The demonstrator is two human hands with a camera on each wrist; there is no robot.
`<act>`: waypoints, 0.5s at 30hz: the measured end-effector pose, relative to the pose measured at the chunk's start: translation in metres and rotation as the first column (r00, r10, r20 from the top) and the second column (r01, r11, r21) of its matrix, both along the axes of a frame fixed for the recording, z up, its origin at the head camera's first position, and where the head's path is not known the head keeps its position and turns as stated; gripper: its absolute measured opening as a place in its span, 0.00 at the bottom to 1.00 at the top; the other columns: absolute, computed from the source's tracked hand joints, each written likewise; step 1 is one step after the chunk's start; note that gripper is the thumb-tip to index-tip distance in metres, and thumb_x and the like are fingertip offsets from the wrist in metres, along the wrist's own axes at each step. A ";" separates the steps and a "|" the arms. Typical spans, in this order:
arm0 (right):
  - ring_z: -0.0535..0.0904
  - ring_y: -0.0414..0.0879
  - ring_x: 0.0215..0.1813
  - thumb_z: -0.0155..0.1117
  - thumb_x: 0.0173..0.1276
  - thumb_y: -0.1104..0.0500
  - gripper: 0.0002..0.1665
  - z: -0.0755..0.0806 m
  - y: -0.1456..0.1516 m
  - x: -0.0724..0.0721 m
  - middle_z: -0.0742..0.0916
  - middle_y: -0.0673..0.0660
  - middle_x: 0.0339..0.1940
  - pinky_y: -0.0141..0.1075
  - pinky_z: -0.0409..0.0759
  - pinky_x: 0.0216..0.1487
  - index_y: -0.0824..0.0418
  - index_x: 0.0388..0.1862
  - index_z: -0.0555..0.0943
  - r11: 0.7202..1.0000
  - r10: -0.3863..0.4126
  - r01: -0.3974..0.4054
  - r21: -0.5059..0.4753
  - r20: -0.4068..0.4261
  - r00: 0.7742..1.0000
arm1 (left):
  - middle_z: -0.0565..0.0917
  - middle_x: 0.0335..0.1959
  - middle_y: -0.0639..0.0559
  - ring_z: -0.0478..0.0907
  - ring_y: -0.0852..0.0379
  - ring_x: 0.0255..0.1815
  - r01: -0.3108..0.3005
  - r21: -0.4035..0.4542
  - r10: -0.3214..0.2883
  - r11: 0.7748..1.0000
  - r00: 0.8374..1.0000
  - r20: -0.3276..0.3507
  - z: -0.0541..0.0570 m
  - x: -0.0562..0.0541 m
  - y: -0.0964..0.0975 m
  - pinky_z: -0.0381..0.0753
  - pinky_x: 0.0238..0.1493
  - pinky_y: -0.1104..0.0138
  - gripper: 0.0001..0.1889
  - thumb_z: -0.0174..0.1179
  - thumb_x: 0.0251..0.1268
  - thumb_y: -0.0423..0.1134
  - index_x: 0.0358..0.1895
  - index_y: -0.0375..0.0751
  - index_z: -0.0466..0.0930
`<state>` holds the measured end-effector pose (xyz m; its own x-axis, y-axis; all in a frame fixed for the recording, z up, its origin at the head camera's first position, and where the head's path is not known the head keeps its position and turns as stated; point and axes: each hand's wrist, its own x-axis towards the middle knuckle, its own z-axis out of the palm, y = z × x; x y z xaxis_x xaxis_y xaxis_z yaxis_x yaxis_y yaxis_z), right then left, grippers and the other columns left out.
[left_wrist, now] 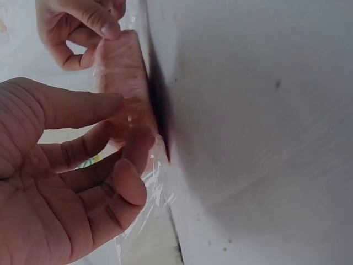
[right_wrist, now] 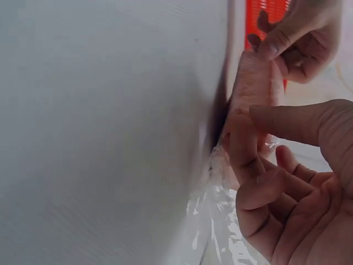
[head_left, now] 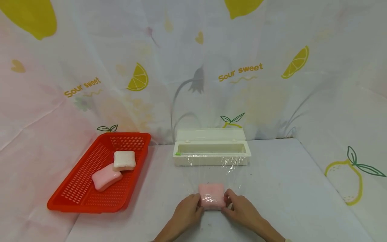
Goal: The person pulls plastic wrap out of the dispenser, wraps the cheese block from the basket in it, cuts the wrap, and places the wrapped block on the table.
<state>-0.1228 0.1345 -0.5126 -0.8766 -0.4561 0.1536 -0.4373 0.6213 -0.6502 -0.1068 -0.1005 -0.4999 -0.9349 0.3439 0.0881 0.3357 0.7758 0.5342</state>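
Observation:
A pink bar of soap [head_left: 211, 195] lies at the front middle of the table, with clear cling film [right_wrist: 215, 221] over it. The film stretches back from the soap to a white dispenser box [head_left: 211, 161]. At the soap's left end, my left hand [head_left: 188, 210] grips with thumb and curled fingers. My right hand [head_left: 243, 209] holds the right end the same way. Both wrist views show thumbs at the soap's near edge and crinkled film around the fingers. The soap's underside is hidden.
The box's lid [head_left: 210, 135] stands raised at the back, and a small green piece [head_left: 178, 153] sits at its left front edge. On the left, a red plastic basket [head_left: 84, 208] holds a white soap bar [head_left: 124, 159] and another pink one [head_left: 105, 177]. Printed cloth [head_left: 163, 111] hangs behind.

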 end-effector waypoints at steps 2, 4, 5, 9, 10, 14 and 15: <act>0.76 0.32 0.26 0.73 0.61 0.59 0.17 0.004 0.002 -0.004 0.85 0.47 0.30 0.30 0.74 0.24 0.53 0.38 0.70 0.999 0.008 -0.007 -0.037 0.017 1.000 | 0.70 0.22 0.63 0.66 0.67 0.23 -0.018 0.041 0.018 0.999 1.000 -0.002 0.003 -0.004 -0.001 0.68 0.24 0.71 0.11 0.67 0.59 0.32 0.31 0.46 0.72; 0.76 0.32 0.25 0.72 0.63 0.60 0.16 0.009 0.002 -0.009 0.85 0.48 0.31 0.30 0.75 0.23 0.54 0.38 0.70 0.997 0.013 -0.010 -0.079 0.035 0.999 | 0.71 0.22 0.62 0.67 0.67 0.22 -0.039 0.068 0.039 0.997 0.999 -0.003 0.007 -0.009 -0.002 0.68 0.23 0.71 0.10 0.66 0.61 0.33 0.31 0.46 0.72; 0.77 0.32 0.24 0.71 0.64 0.60 0.16 0.012 0.002 -0.012 0.85 0.48 0.31 0.31 0.75 0.23 0.54 0.38 0.70 0.996 0.011 -0.007 -0.093 0.040 0.999 | 0.71 0.22 0.62 0.67 0.66 0.22 -0.051 0.081 0.051 0.995 0.999 -0.003 0.009 -0.012 -0.002 0.68 0.23 0.71 0.10 0.66 0.61 0.34 0.32 0.46 0.72; 0.77 0.34 0.21 0.69 0.67 0.58 0.13 0.023 0.000 -0.025 0.86 0.48 0.30 0.32 0.75 0.20 0.56 0.39 0.71 0.990 -0.016 0.025 -0.142 0.065 0.998 | 0.71 0.23 0.61 0.67 0.65 0.22 -0.087 0.111 0.092 0.990 0.995 -0.041 0.017 -0.026 -0.003 0.69 0.22 0.71 0.08 0.65 0.64 0.35 0.34 0.45 0.74; 0.78 0.35 0.21 0.68 0.68 0.58 0.12 0.026 -0.001 -0.028 0.86 0.48 0.30 0.32 0.75 0.20 0.56 0.39 0.71 0.988 -0.029 0.039 -0.149 0.069 0.997 | 0.71 0.23 0.60 0.67 0.65 0.22 -0.093 0.121 0.100 0.988 0.994 -0.053 0.018 -0.029 -0.002 0.68 0.22 0.71 0.07 0.64 0.65 0.36 0.35 0.45 0.74; 0.78 0.38 0.21 0.68 0.68 0.57 0.12 0.034 -0.004 -0.041 0.85 0.50 0.30 0.33 0.75 0.21 0.58 0.39 0.72 0.981 -0.070 0.082 -0.174 0.079 0.994 | 0.71 0.23 0.58 0.67 0.63 0.22 -0.106 0.132 0.114 0.986 0.992 -0.056 0.022 -0.044 0.000 0.68 0.21 0.70 0.08 0.65 0.65 0.36 0.35 0.44 0.73; 0.79 0.38 0.22 0.68 0.68 0.58 0.12 0.034 -0.005 -0.044 0.85 0.50 0.30 0.33 0.75 0.21 0.58 0.39 0.72 0.980 -0.071 0.084 -0.181 0.076 0.995 | 0.71 0.24 0.58 0.67 0.63 0.23 -0.106 0.128 0.113 0.986 0.992 -0.055 0.022 -0.047 0.000 0.68 0.21 0.70 0.09 0.66 0.64 0.35 0.35 0.44 0.73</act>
<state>-0.1669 0.1295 -0.4783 -0.9196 -0.3558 0.1666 -0.3426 0.5187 -0.7833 -0.1541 -0.1001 -0.4777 -0.9577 0.2226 0.1822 0.2877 0.7386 0.6096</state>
